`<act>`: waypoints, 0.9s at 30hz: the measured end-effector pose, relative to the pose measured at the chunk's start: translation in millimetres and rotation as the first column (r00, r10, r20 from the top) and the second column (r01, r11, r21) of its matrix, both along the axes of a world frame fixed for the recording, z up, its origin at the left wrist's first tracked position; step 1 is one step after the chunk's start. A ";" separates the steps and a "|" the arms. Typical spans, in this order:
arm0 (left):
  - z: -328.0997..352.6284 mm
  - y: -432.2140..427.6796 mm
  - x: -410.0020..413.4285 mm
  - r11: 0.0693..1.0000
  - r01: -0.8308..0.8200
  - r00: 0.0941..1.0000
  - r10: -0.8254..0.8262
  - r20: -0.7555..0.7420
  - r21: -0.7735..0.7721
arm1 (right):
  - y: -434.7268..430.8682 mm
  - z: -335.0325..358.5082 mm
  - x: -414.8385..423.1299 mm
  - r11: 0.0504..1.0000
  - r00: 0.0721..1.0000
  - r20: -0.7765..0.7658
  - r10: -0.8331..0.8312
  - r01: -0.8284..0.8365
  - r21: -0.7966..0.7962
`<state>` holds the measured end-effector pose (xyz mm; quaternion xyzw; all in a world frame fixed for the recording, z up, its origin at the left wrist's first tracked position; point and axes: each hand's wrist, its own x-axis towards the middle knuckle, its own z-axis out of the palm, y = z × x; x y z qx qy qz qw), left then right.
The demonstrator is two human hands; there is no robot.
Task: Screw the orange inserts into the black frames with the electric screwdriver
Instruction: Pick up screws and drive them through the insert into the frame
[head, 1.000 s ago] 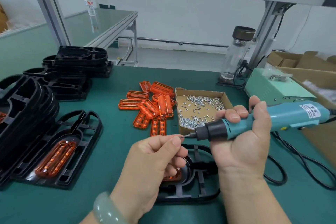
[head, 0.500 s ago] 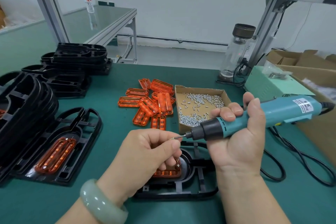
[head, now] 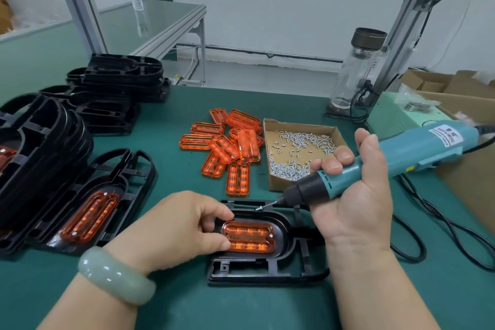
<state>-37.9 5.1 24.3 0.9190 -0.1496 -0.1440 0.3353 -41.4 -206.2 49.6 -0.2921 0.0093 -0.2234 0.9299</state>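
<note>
Fingers (head: pixel 214 212) of my left hand (head: pixel 182 225) are now curled on the left end of the orange insert (head: pixel 249 236), index above and thumb below. They pinch it so that it sits in the recess of the black frame (head: pixel 267 273) on the counter (head: pixel 187 303). Half a second ago these same fingers were up at the bit, setting a screw on it. They have come down, and the screw (head: pixel 259 207) hangs alone on the tip, just above the far rim of the frame. Further right, my right hand (head: pixel 356 201) is wrapped firmly around the electric screwdriver (head: pixel 375 166), which is tilted down toward the left. I judge that loading is finished and driving comes next, so the tip must go down to a hole of the insert.

Some things I cannot see well. At far left the stack of black frames (head: pixel 40 147) is cut by the picture edge. The left end of the insert is under my fingers. At its right end is a small bright spot, and I cannot tell if it is a screw head or an empty hole.
</note>
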 end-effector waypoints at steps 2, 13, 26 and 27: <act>-2.5 -3.0 -0.6 1.000 0.006 1.000 -0.006 0.008 -0.023 | 2.2 0.1 -0.4 0.999 1.000 -0.014 0.011 -0.012 -0.037; -11.1 -13.6 -3.4 0.999 0.045 0.997 -0.044 0.064 -0.013 | 21.9 2.9 0.4 0.940 0.995 0.025 0.093 -0.079 -0.331; -11.8 -14.4 -3.1 0.999 0.045 0.997 -0.045 0.055 -0.001 | 36.0 2.1 3.7 0.865 0.991 0.040 0.128 -0.092 -0.493; -11.7 -14.3 -3.2 0.999 0.042 0.998 -0.042 0.052 -0.003 | 36.7 2.3 3.4 0.857 0.990 0.039 0.134 -0.096 -0.507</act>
